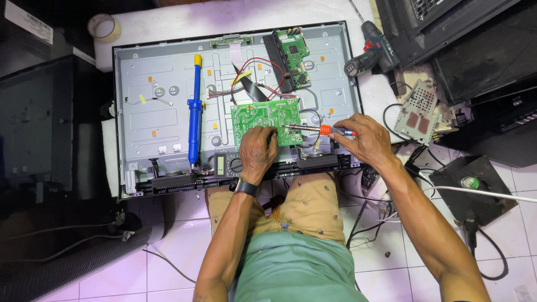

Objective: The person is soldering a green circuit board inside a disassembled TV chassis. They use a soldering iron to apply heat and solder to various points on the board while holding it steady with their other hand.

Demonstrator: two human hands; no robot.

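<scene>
Pressing a green circuit board [263, 116] flat with the left hand [258, 152] while the right hand [361, 138] grips an orange-handled screwdriver [319, 130].

The board lies near the middle of the near edge of an opened grey television back panel [168, 100]. The left hand rests on the board's near edge, fingers curled down onto it. The right hand is closed around the screwdriver's handle, with the metal tip reaching the board's right side. A digital multimeter [228, 164] sits just left of the left hand, on the panel's near edge. A blue desoldering pump [194, 112] lies lengthwise further left. A second green board [295, 56] stands toward the far edge, and a cordless drill [372, 50] lies past the far right corner.
</scene>
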